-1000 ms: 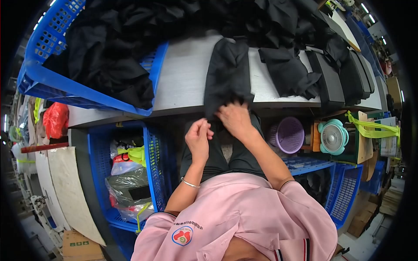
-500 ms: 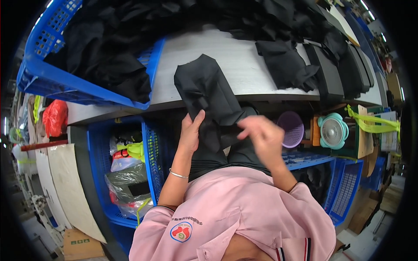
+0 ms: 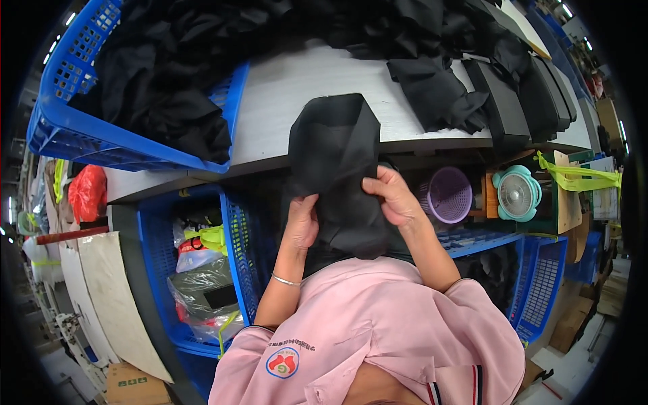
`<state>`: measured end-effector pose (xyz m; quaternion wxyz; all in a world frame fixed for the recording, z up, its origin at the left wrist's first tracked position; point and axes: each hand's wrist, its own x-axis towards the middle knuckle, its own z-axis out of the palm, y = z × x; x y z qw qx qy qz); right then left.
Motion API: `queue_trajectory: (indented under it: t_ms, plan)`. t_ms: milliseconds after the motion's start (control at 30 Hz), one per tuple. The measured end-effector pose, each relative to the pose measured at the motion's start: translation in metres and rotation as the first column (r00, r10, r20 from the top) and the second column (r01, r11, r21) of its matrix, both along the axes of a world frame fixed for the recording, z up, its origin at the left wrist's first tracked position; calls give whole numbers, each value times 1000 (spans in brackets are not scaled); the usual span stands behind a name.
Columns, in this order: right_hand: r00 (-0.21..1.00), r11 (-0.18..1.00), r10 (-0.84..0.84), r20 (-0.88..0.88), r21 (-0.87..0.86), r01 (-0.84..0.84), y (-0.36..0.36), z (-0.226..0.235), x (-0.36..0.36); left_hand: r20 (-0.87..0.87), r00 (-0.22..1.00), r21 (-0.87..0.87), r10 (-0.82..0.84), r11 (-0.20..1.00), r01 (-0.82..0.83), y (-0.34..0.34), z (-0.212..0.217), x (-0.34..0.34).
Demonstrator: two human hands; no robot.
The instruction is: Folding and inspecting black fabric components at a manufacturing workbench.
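A black garment [image 3: 335, 156] hangs from the front edge of the grey worktable [image 3: 290, 94], its top lying on the tabletop and its lower part draped toward my lap. My left hand [image 3: 302, 220] pinches the garment's left side below the table edge. My right hand [image 3: 395, 197] grips the garment's right edge a little higher. A thin bracelet circles my left wrist. Both forearms come up from my pink shirt.
A blue crate [image 3: 74, 128] full of black cloth sits at the table's left. More black pieces [image 3: 439, 91] and folded stacks [image 3: 533, 94] lie to the right. Under the table are another blue crate [image 3: 233, 243] holding bags, a purple basket [image 3: 448, 196] and a teal fan [image 3: 516, 194].
The garment was pulled partly off the table and refolded in front of me. My right hand swung out right, then came back onto the cloth's right edge; my left hand dropped lower.
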<state>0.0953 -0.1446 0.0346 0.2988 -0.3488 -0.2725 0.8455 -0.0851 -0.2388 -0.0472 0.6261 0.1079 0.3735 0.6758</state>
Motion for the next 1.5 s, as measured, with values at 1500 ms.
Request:
queue_trajectory:
  t_ms: [1500]
  plan:
    - [289,416,-712,639,717,-559,189,-37,-35,-299,949,-372,97,904,-210,-16,13,31]
